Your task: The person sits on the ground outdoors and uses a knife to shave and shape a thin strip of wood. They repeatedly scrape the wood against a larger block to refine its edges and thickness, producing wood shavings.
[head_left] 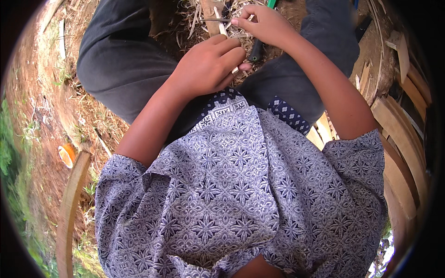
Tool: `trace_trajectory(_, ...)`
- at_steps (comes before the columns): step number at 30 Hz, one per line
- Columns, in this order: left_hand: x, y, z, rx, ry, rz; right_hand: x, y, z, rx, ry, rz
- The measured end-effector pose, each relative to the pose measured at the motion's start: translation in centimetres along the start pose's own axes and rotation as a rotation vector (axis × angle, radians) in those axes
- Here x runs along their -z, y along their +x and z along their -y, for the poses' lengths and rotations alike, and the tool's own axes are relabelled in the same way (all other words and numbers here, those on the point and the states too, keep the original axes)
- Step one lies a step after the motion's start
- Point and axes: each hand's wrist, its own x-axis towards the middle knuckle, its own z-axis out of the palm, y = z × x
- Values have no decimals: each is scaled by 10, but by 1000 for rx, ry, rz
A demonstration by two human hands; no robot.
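Observation:
My left hand [211, 62] is closed around a narrow pale wood strip [222, 28], between my legs. The strip's far end lies over a brown piece of wood [210, 18], and a short pale end shows by my thumb. Just beyond and to the right, my right hand [264, 25] is closed on a thin dark blade [215, 20]. This blade lies crosswise over the strip and points left. Its handle, if any, is hidden in my fingers.
Shavings [190, 16] cover the ground between my legs. A black tool handle [256, 52] lies by my right thigh, near a green object [271, 3]. Sawn planks [401, 148] are stacked at right. On the left are a wooden bar [72, 213] and an orange cup-like object [67, 155].

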Motion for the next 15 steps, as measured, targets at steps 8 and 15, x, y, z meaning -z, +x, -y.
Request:
trace_trajectory(8, -5, -2, 2, 15, 20, 8, -3, 7, 15, -70, -71, -61)
trace_trajectory(15, -3, -1, 1, 16, 17, 42, -23, 37, 16, -197, -111, -136)
